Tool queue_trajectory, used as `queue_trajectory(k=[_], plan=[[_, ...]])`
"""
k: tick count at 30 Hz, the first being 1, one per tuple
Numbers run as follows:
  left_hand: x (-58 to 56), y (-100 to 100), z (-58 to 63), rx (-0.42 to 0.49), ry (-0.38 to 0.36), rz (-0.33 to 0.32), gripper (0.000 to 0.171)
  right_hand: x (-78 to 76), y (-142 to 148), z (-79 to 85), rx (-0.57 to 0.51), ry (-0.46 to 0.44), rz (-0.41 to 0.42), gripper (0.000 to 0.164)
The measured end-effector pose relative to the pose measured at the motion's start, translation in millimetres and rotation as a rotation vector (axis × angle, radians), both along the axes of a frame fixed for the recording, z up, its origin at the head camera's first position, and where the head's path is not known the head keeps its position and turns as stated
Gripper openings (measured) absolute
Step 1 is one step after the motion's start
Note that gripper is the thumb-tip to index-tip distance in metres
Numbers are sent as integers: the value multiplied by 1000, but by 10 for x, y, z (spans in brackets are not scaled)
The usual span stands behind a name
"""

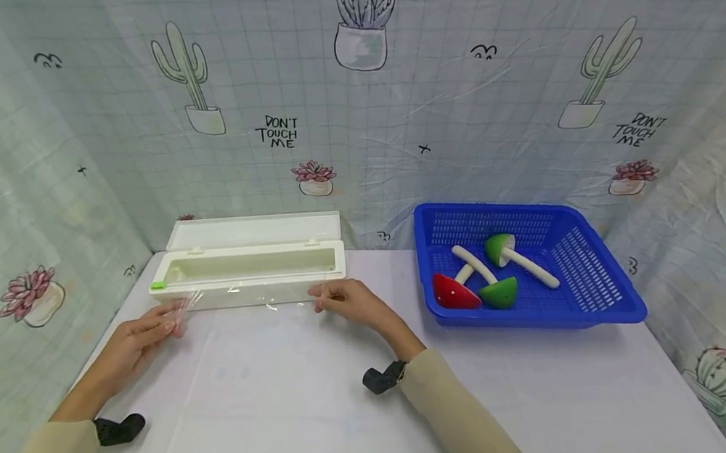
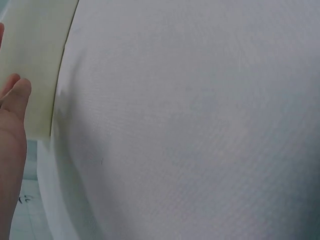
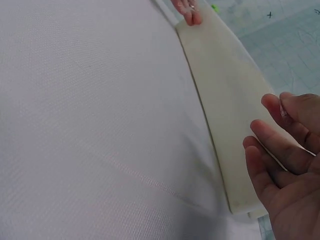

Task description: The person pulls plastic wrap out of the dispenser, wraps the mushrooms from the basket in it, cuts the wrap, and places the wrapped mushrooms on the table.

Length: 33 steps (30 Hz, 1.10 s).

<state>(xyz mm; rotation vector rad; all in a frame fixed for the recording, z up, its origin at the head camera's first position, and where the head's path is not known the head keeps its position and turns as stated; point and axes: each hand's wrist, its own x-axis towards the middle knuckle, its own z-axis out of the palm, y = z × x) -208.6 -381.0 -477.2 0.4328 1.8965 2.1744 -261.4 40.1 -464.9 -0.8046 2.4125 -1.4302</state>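
A long white cling film dispenser box point(image 1: 254, 295) stands at the back left of the table with its lid point(image 1: 252, 231) raised. Clear cling film point(image 1: 191, 300) hangs along its front face, showing only as glints and creases. At the box's left end my left hand point(image 1: 138, 343) pinches the film's edge. My right hand point(image 1: 359, 305) grips the other end near the box's right corner. In the right wrist view, a glint of film point(image 3: 283, 111) shows between thumb and forefinger, the other fingers loosely bent. The left wrist view catches only part of my left hand point(image 2: 15, 115).
A blue plastic basket point(image 1: 536, 321) on the right holds a red toy mushroom point(image 1: 453, 293) and two green ones point(image 1: 499, 293). A green slider point(image 1: 158, 285) sits at the box's left end. Printed cloth point(image 1: 373, 123) hangs behind the white table point(image 1: 276, 410).
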Motion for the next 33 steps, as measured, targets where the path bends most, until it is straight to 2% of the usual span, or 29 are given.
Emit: queue_trajectory(k=[4,15,23,26,29,33], plan=[[9,-10,15,117,12,-85,31,2,24,18,-19,-42,33,36],[27,-11,77,203,51,-169,32,-18,64,58,-102,-134,97,36],[10,-72,27,331,96,-312,39,5,89,63,-179,-189,153,38],[18,-82,21,304,117,-312,42,3,100,61,-198,-198,176,35],[29,-81,40,218,137,-272,43,-7,108,90,-234,-220,195,30],[18,-68,109,91,149,-206,40,-39,116,203,-287,-212,156,29]])
